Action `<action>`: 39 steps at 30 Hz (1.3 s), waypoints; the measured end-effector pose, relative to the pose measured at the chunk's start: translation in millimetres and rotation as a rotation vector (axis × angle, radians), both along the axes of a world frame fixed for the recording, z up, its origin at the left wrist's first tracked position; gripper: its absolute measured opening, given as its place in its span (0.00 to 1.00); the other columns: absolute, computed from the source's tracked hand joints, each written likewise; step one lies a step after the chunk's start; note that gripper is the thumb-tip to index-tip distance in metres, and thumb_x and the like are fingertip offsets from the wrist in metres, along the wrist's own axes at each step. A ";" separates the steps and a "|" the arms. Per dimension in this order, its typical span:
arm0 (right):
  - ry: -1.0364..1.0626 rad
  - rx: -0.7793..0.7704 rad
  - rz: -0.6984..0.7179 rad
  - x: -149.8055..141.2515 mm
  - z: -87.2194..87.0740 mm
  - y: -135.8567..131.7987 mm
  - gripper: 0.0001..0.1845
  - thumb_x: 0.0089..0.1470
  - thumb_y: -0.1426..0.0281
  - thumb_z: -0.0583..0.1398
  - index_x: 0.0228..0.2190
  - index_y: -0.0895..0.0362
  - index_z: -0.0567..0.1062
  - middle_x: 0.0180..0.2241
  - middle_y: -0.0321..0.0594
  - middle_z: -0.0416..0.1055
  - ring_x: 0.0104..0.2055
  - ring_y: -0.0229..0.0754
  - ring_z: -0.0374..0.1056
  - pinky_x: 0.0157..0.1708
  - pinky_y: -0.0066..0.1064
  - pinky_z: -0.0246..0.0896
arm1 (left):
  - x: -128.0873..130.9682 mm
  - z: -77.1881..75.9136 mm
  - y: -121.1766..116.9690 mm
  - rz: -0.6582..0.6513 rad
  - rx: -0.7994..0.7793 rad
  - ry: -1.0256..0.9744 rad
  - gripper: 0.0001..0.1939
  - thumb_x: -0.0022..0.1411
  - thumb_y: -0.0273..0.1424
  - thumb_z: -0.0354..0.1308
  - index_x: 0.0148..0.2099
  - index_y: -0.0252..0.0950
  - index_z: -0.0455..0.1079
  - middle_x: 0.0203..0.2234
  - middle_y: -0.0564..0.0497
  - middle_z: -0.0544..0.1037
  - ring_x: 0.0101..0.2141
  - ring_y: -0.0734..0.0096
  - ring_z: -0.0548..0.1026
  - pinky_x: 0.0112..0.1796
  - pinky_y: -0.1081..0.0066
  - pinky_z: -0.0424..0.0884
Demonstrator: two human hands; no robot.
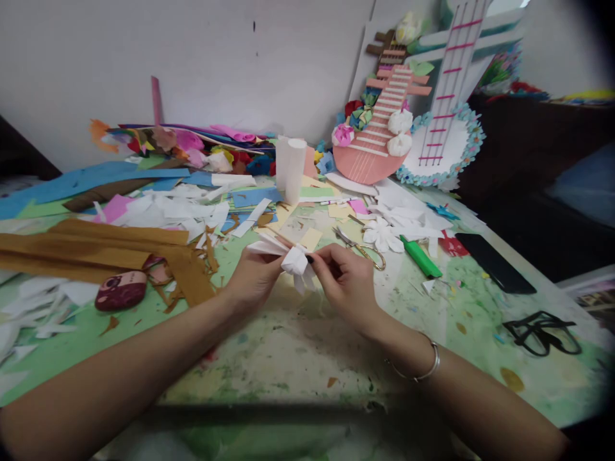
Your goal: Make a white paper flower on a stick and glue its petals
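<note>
A white paper flower (295,259) with loose strips hanging below it is held between my two hands, just above the front middle of the table. My left hand (254,272) is closed around its left side, where white paper strips fan out over the fingers. Thumb and fingers of my right hand (346,278) pinch its right edge. A thin brownish stick-like piece shows behind the flower; I cannot tell whether it is attached. Beyond my right hand lie scissors (368,251) with gold handles and a flat white paper flower shape (383,235).
Brown crepe paper (100,246) and a dark red case (121,291) lie left. White scraps (182,208) and a white paper roll (294,171) are behind. Rightward are a green glue tube (420,256), a black phone (494,261) and glasses (542,333). Paper instruments (372,153) lean on the wall.
</note>
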State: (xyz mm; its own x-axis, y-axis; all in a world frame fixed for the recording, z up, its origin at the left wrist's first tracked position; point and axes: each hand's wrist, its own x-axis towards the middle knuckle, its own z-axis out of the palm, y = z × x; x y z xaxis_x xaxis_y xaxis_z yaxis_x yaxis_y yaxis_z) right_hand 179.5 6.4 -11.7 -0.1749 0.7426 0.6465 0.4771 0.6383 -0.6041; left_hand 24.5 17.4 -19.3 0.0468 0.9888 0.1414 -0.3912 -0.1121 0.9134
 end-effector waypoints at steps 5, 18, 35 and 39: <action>-0.024 -0.044 0.049 0.2 -1.1 1.4 0.08 0.56 0.71 0.57 0.25 0.59 0.70 0.19 0.31 0.64 0.20 0.28 0.55 0.22 0.22 0.50 | -5.5 -4.0 5.4 -0.049 0.032 0.072 0.13 0.42 0.32 0.71 0.31 0.32 0.77 0.26 0.51 0.78 0.29 0.71 0.73 0.33 0.72 0.69; -0.092 0.037 0.005 -1.9 -3.7 4.2 0.10 0.57 0.70 0.56 0.24 0.58 0.67 0.19 0.31 0.64 0.19 0.29 0.54 0.21 0.22 0.49 | -10.3 -9.3 9.0 0.007 0.122 0.208 0.12 0.43 0.34 0.71 0.28 0.32 0.76 0.23 0.52 0.76 0.27 0.71 0.71 0.31 0.74 0.67; -0.429 0.418 -0.174 -2.5 -6.0 2.7 0.14 0.63 0.69 0.50 0.25 0.58 0.66 0.22 0.37 0.67 0.24 0.34 0.60 0.24 0.26 0.50 | 2.5 0.0 -2.0 0.000 -0.033 -0.128 0.11 0.36 0.26 0.72 0.26 0.33 0.75 0.24 0.55 0.77 0.28 0.76 0.71 0.34 0.76 0.69; -0.562 0.471 -0.230 -2.0 -7.5 4.0 0.16 0.64 0.69 0.49 0.24 0.58 0.66 0.22 0.38 0.66 0.24 0.35 0.57 0.23 0.29 0.45 | 4.9 -2.8 -3.3 0.011 -0.108 -0.183 0.13 0.37 0.26 0.72 0.29 0.34 0.75 0.27 0.55 0.78 0.31 0.75 0.72 0.36 0.76 0.69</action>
State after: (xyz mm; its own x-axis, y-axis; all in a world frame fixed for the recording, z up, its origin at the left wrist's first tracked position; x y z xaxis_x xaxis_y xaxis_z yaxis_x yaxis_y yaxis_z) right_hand 177.5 10.3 -19.2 -0.4452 0.4682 0.7633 0.7839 0.6158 0.0795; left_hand 29.4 14.0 -22.1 0.0193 0.9990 0.0402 -0.5507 -0.0230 0.8344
